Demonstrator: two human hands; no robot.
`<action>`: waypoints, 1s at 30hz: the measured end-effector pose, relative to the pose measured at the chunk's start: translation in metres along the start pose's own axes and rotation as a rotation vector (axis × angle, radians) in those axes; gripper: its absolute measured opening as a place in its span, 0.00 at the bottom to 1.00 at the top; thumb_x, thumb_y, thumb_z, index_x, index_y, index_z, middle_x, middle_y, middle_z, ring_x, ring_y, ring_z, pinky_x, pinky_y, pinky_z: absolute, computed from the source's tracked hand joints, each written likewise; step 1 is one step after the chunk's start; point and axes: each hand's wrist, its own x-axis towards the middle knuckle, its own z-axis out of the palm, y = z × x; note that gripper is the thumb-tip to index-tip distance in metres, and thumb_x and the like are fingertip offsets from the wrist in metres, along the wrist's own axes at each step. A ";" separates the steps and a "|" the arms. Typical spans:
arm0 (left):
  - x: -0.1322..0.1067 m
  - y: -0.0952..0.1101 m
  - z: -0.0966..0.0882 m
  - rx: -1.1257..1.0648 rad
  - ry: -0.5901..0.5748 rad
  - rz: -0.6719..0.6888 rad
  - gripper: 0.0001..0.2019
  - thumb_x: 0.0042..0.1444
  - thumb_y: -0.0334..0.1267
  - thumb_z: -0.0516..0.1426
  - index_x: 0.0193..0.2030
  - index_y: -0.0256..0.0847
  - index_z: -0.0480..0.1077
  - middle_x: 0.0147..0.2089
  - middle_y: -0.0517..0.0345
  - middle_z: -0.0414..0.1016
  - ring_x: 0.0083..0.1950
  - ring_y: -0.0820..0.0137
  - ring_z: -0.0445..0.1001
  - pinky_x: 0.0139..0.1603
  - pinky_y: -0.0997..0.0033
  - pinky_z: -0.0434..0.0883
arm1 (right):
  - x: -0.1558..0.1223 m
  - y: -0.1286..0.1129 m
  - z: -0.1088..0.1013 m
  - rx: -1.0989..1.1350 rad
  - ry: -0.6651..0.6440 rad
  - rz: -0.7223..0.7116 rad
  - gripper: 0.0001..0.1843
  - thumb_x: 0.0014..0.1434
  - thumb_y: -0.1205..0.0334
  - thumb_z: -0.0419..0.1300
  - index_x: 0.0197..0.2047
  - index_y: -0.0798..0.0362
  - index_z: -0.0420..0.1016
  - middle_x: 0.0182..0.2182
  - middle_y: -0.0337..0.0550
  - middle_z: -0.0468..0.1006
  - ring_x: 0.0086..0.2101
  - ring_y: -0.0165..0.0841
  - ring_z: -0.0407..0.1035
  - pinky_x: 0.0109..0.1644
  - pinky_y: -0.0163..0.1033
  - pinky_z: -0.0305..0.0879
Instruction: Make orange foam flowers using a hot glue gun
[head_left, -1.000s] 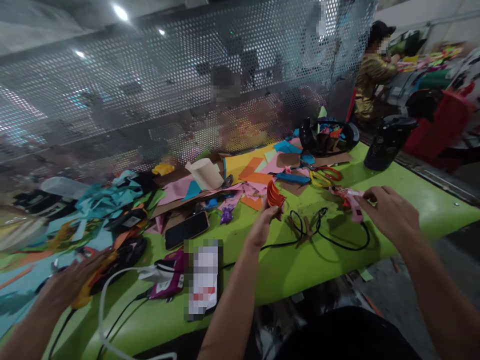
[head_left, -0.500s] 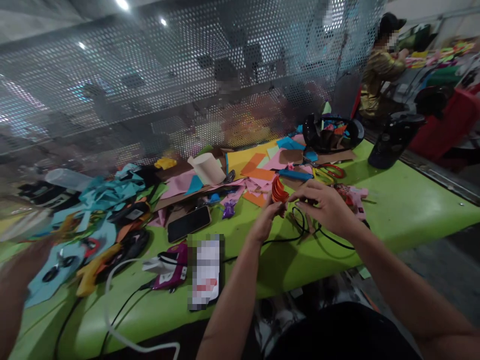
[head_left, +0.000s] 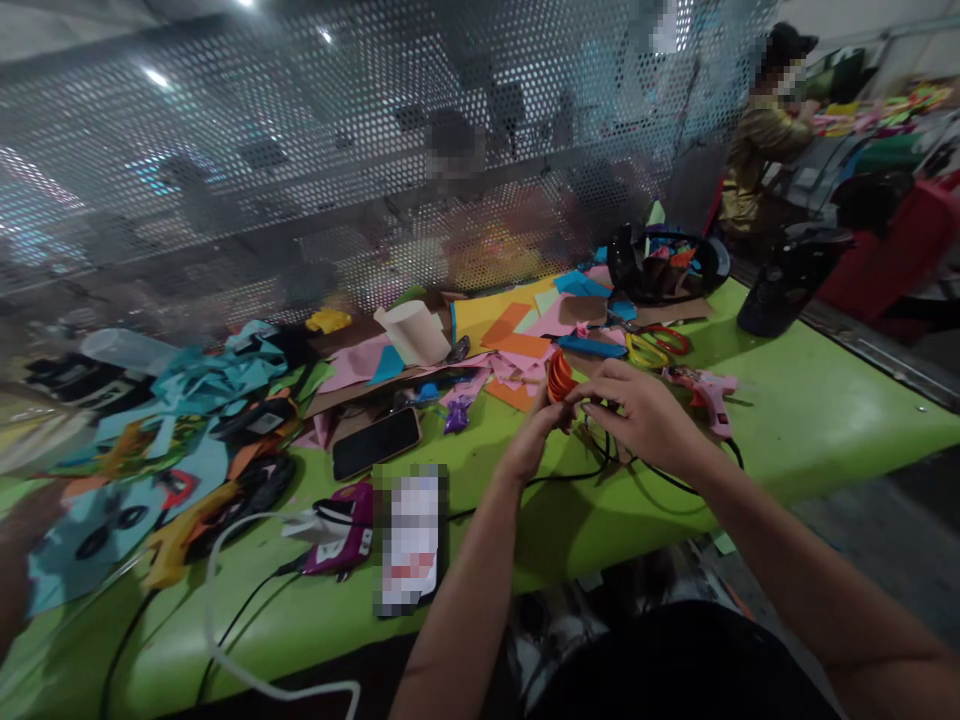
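Observation:
An orange piece of layered, curled paper (head_left: 559,378) is pinched upright in my left hand (head_left: 531,435), above the green table. My right hand (head_left: 637,410) comes in from the right with its fingers bent together, fingertips at the lower edge of the orange piece. Whether those fingertips hold something small I cannot make out. Just right of my right hand lies a pink glue gun (head_left: 709,395) with a black cord. Behind it are scissors with red and yellow handles (head_left: 652,345).
Coloured paper sheets (head_left: 517,330), a paper roll (head_left: 414,332) and a black container (head_left: 667,270) line the back. Two phones (head_left: 377,443) and a purple power strip (head_left: 341,530) lie left, with cables. A dark tumbler (head_left: 784,285) stands right. Another person's arm (head_left: 22,550) reaches in at far left.
My right hand has moved slightly left, its fingertips closer to the orange piece. At far left, the other person's arm has drawn back toward the edge.

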 end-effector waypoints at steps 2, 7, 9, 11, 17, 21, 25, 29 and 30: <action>0.000 0.001 0.000 0.000 0.003 -0.001 0.23 0.50 0.42 0.62 0.53 0.42 0.68 0.35 0.61 0.71 0.34 0.73 0.66 0.33 0.73 0.64 | 0.000 0.001 0.001 -0.032 -0.010 -0.003 0.12 0.63 0.70 0.57 0.45 0.51 0.81 0.38 0.46 0.74 0.39 0.36 0.71 0.44 0.39 0.66; -0.002 0.004 0.002 0.000 0.003 -0.013 0.22 0.49 0.43 0.62 0.51 0.41 0.68 0.34 0.61 0.71 0.32 0.74 0.66 0.33 0.73 0.63 | 0.000 0.002 0.002 -0.068 -0.018 -0.019 0.12 0.62 0.71 0.57 0.44 0.52 0.80 0.36 0.45 0.73 0.39 0.36 0.71 0.43 0.38 0.65; -0.002 0.005 0.003 0.012 0.007 -0.021 0.22 0.49 0.43 0.61 0.51 0.40 0.68 0.33 0.62 0.71 0.31 0.74 0.65 0.32 0.73 0.63 | 0.001 0.002 0.002 -0.073 -0.018 -0.022 0.11 0.62 0.71 0.57 0.44 0.52 0.80 0.37 0.45 0.74 0.39 0.36 0.71 0.43 0.38 0.65; -0.002 0.005 0.003 0.022 0.013 -0.030 0.21 0.50 0.42 0.61 0.51 0.41 0.68 0.33 0.62 0.71 0.31 0.74 0.65 0.32 0.73 0.63 | 0.001 0.002 0.002 -0.081 -0.020 -0.023 0.11 0.62 0.71 0.57 0.44 0.52 0.79 0.37 0.46 0.74 0.39 0.36 0.71 0.43 0.38 0.65; 0.000 0.001 0.002 0.020 0.011 -0.024 0.21 0.51 0.40 0.60 0.52 0.41 0.67 0.32 0.63 0.70 0.31 0.74 0.65 0.31 0.74 0.63 | 0.002 0.001 0.002 -0.087 -0.034 -0.030 0.11 0.62 0.72 0.56 0.42 0.54 0.79 0.38 0.47 0.74 0.40 0.37 0.71 0.43 0.39 0.65; 0.002 -0.003 -0.001 0.014 0.002 -0.012 0.22 0.50 0.41 0.61 0.52 0.41 0.67 0.33 0.63 0.71 0.31 0.74 0.65 0.30 0.75 0.63 | 0.002 0.001 0.002 -0.082 -0.030 -0.029 0.10 0.62 0.72 0.56 0.42 0.54 0.79 0.38 0.47 0.74 0.39 0.37 0.71 0.43 0.39 0.65; 0.001 -0.005 -0.003 0.021 -0.004 -0.006 0.23 0.51 0.42 0.61 0.53 0.41 0.67 0.34 0.62 0.71 0.31 0.74 0.66 0.31 0.74 0.64 | 0.001 0.003 0.003 -0.083 -0.019 -0.033 0.11 0.62 0.72 0.56 0.42 0.54 0.79 0.38 0.46 0.74 0.40 0.37 0.71 0.44 0.39 0.65; 0.002 -0.005 -0.003 0.022 -0.014 0.001 0.21 0.51 0.43 0.61 0.52 0.41 0.67 0.32 0.62 0.71 0.31 0.74 0.66 0.31 0.74 0.64 | 0.000 0.003 0.003 -0.083 -0.018 -0.028 0.10 0.62 0.71 0.57 0.42 0.53 0.78 0.38 0.46 0.74 0.39 0.37 0.71 0.43 0.39 0.66; 0.002 -0.004 -0.002 0.020 -0.011 0.001 0.21 0.50 0.43 0.61 0.51 0.41 0.68 0.32 0.62 0.71 0.30 0.74 0.66 0.30 0.74 0.63 | 0.000 0.003 0.003 -0.077 -0.019 -0.027 0.10 0.62 0.71 0.57 0.42 0.53 0.78 0.37 0.46 0.74 0.39 0.36 0.71 0.43 0.39 0.66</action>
